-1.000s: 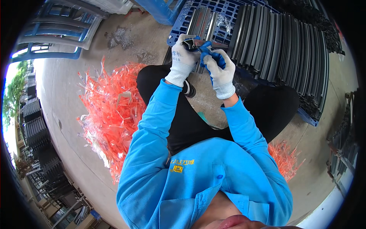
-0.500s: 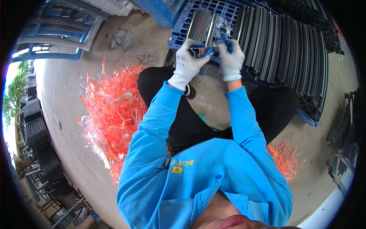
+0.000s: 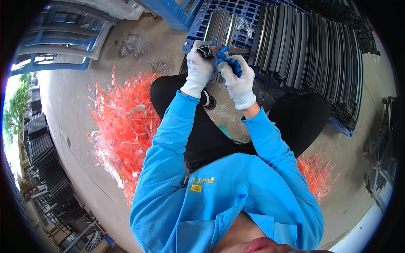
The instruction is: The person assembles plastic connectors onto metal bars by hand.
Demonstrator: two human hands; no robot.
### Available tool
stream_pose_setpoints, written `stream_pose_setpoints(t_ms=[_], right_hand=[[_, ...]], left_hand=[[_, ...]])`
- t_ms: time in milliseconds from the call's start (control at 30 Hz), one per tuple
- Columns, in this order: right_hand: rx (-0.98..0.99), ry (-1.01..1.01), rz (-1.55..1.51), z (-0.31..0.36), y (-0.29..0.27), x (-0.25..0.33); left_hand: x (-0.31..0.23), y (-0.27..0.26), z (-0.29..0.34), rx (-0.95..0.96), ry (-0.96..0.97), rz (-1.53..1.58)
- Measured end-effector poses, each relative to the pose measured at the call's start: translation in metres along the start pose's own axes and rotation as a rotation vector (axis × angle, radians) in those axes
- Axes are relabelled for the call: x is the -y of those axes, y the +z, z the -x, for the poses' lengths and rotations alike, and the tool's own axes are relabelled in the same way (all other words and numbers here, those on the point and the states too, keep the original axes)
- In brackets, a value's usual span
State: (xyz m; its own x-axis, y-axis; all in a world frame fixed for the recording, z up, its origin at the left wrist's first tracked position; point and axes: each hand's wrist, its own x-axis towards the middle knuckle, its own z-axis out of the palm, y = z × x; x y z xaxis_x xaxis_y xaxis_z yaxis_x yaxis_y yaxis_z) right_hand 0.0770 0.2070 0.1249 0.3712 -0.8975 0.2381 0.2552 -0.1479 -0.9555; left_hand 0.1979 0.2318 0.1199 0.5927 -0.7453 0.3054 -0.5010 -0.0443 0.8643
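Observation:
My left hand [image 3: 200,65], in a white glove with blue on its gripping side, is closed around one end of a dark metal profile [image 3: 205,52]. The profile's channel-shaped end faces me, and its length runs off to the right behind my fingers. Just right of it, my right hand [image 3: 238,80], gloved the same way, has its fingers curled and pinched close to the profile. Whatever is between those fingers is too small to make out. Beyond my hands, a few profiles [image 3: 217,26] lie on a blue plastic pallet [image 3: 244,21].
A long row of dark metal profiles [image 3: 303,50] covers the pallet's right part. Orange and clear film strips [image 3: 126,122] are heaped at my left, with a smaller heap [image 3: 314,177] at my right. Blue racks [image 3: 59,46] stand far left. My crossed legs [image 3: 202,135] lie below my hands.
My right hand has moved left and nearer to me, its fingers now curled. The left hand has shifted slightly left, and the profile's end now shows turned toward me.

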Motion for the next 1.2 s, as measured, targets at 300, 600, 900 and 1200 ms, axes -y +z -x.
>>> stream_pose_setpoints(t_ms=[300,600,900,1200], right_hand=[[-0.186,0.173,0.381,-0.044,-0.029,-0.03],[0.084,0.316,-0.266,-0.032,-0.013,0.018],[0.18,-0.388,0.662,-0.033,-0.006,0.021],[0.054,0.281,-0.156,-0.034,-0.004,0.0]], left_hand=[[-0.008,-0.002,0.001,0.035,0.053,0.015],[0.003,-0.004,-0.002,0.065,0.056,0.142],[-0.012,-0.004,0.001,0.144,-0.009,0.086],[-0.006,-0.003,0.002,0.188,-0.02,0.099]])
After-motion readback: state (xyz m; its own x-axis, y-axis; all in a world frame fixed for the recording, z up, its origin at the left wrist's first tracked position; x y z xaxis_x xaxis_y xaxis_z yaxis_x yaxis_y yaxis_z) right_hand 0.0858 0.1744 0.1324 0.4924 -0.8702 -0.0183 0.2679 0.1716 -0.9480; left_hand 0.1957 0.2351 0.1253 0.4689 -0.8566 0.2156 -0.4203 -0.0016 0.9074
